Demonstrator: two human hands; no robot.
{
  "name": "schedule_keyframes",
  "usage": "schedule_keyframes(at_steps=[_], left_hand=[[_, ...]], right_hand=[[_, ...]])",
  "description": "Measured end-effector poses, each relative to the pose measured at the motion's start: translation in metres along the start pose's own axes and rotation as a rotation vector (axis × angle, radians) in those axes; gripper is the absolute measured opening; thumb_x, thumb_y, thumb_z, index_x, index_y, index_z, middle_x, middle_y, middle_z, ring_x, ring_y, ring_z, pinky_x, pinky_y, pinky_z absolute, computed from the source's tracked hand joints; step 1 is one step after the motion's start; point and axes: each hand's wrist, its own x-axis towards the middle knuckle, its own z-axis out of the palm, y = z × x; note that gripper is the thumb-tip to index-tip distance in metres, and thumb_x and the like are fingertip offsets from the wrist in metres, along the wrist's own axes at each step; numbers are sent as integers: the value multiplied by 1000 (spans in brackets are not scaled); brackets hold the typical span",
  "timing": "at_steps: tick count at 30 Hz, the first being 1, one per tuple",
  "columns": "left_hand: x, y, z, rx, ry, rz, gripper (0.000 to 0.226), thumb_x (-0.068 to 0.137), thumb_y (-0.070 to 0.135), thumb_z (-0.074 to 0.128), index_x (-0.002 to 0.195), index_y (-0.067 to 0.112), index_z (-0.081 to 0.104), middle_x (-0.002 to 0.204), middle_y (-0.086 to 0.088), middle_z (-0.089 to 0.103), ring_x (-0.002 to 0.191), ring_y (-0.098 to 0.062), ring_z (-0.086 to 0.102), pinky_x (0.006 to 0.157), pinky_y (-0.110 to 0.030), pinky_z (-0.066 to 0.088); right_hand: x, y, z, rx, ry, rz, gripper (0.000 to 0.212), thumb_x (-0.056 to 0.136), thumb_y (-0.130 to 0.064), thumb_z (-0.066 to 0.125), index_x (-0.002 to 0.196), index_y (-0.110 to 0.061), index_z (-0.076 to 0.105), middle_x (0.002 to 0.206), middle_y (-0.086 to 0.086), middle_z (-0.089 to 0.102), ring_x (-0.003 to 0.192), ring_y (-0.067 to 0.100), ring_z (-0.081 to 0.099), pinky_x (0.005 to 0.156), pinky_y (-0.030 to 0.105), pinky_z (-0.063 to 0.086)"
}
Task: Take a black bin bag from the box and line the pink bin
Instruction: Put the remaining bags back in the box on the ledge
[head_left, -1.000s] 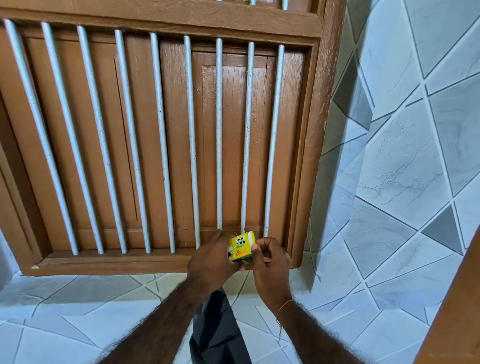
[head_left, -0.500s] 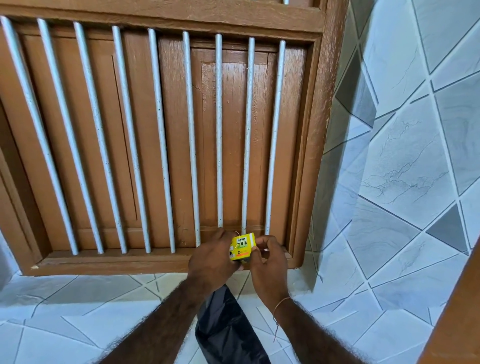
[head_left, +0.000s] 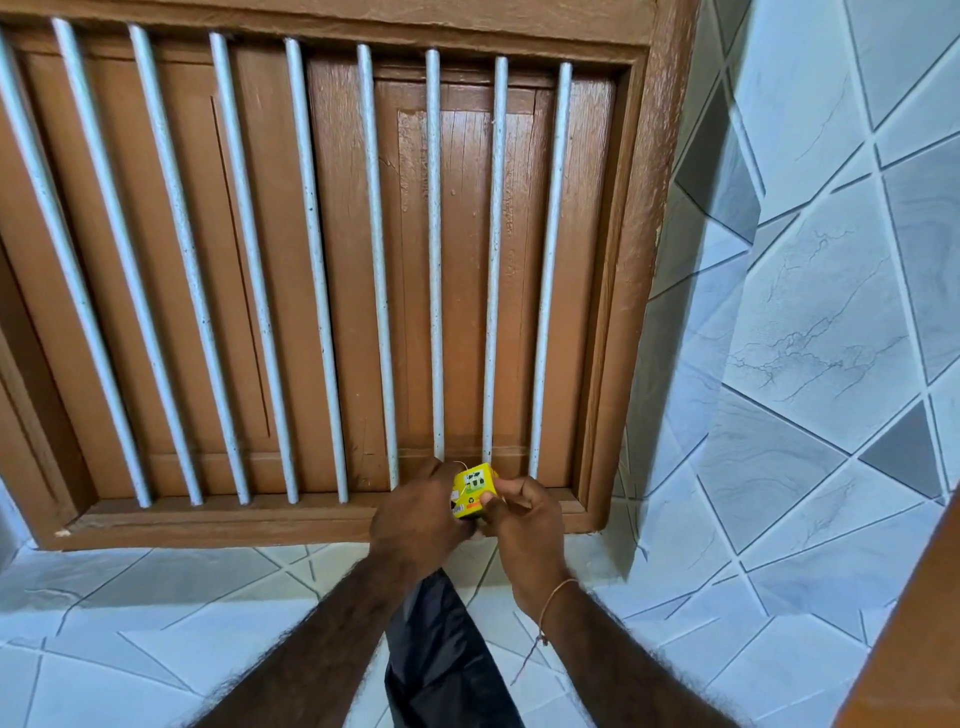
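Note:
A small yellow box (head_left: 471, 490) of bin bags sits between both hands, just in front of the window sill. My left hand (head_left: 415, 514) wraps its left side and my right hand (head_left: 524, 525) pinches its right side with thumb and fingers. A black bin bag (head_left: 441, 654) hangs down from under the hands, between my forearms, to the bottom of the frame. Which hand holds the bag is hidden. The pink bin is out of view.
A brown wooden window (head_left: 337, 260) with white vertical bars (head_left: 435, 249) fills the wall ahead, shutters closed. Grey-blue patterned tiles (head_left: 810, 338) cover the wall on the right and below the sill. A brown wooden edge (head_left: 919, 634) crosses the bottom right corner.
Both hands stay on the yellow box at the sill. More of the black bag now hangs between my forearms, and the box has turned slightly.

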Motion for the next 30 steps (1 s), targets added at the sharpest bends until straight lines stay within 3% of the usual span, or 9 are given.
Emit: schedule_keyframes(at_steps=[5,8,11,16,20,24,28,30], left_hand=[[3,-13,-14,-39,-64,-95,77,65,62,74,131,29,50,132,7,54,110,-19,59,85,-32,50],[1,-18,-26,-215,30,-166,60,74,57,71,121,22,60,120,5,60,107,-16,59,89,-34,50],[4,-9,-36,-403,114,-200,34,84,39,69,108,16,68,101,9,59,97,-9,55,81,-26,42],[7,8,-44,-519,191,-230,21,85,30,69,103,18,72,101,12,65,94,-2,57,79,-16,38],[-3,10,-44,-550,216,-288,13,85,29,69,96,23,72,105,10,68,90,-10,64,82,-27,50],[-17,6,-44,-483,253,-351,12,86,30,67,91,22,72,91,3,71,85,-15,66,68,-23,43],[-28,14,-55,-459,327,-378,8,87,29,66,85,24,72,83,9,70,77,-6,64,61,-17,42],[-35,17,-60,-452,344,-383,9,87,28,66,82,23,72,72,12,65,65,-1,57,57,-18,38]], right_hand=[[17,26,-18,-54,168,160,13,82,-5,71,81,-19,71,84,3,74,84,24,69,84,43,57],[18,31,-28,-182,191,106,4,83,-10,70,85,-13,71,79,-2,71,81,21,68,76,34,55],[20,21,-34,-261,149,49,4,84,-7,69,87,-7,67,73,-8,64,70,11,60,61,19,44],[11,32,-43,-393,180,170,13,78,-21,74,77,-12,65,71,-3,65,72,20,60,71,29,48],[2,42,-44,-419,130,159,24,79,-28,75,73,-13,58,72,3,66,76,27,62,79,40,54],[0,40,-38,-591,42,8,27,86,-36,67,74,-15,53,76,7,67,77,28,61,73,38,51],[3,35,-31,-770,-15,-87,34,91,-42,56,85,-9,63,89,12,70,89,32,65,76,36,50],[1,37,-31,-756,-45,-129,32,87,-42,61,87,-10,60,92,10,68,91,30,63,78,39,51]])
